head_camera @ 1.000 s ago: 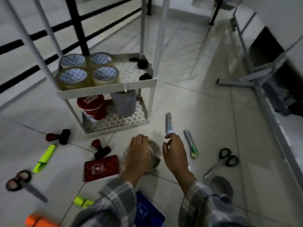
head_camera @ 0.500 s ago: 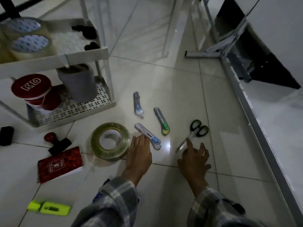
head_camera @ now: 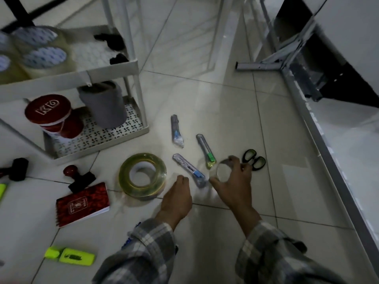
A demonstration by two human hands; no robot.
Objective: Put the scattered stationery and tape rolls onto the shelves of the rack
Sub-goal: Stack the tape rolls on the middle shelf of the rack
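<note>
right hand [head_camera: 233, 179] fingers grip small clear tape roll [head_camera: 223, 172], lower centre, for shelving | left hand [head_camera: 178, 198] curled, empty, beside large yellowish tape roll [head_camera: 142, 174]

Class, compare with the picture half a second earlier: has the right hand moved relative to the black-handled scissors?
Yes. The right hand has shifted left of the scissors, toward the green-tipped cutter, and now grips a small clear tape roll.

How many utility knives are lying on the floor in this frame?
3. One with a blue tip lies nearest the rack, one with a green end lies beside the scissors, and one with a blue slider lies between the two hands. None looks hidden.
</note>
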